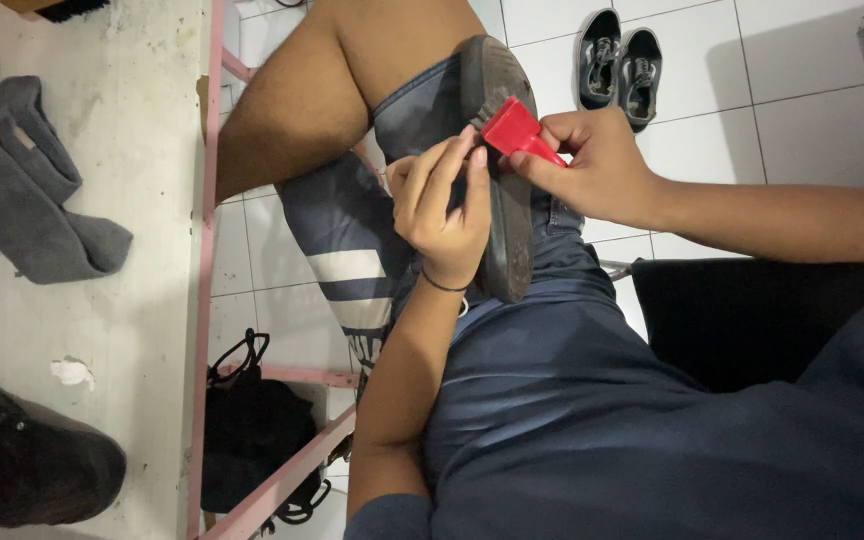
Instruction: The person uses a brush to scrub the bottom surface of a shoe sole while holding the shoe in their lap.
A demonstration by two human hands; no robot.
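A dark shoe (505, 215) lies sole-up on my lap, its worn grey sole facing me. My left hand (442, 205) grips the shoe from the left side, fingers curled over the sole's edge. My right hand (592, 165) pinches a small red tool (514, 130) and presses its flat end against the upper part of the sole near the heel. I wear dark blue shorts with white stripes, and my bare knee (312, 90) rises behind the shoe.
A white worktable (122, 300) with a pink frame stands at the left, carrying a grey cloth (37, 210), a paper scrap (72, 372) and a dark shoe (22, 460). A black bag (252, 430) sits under it. A pair of black sneakers (617, 62) rests on the white tile floor.
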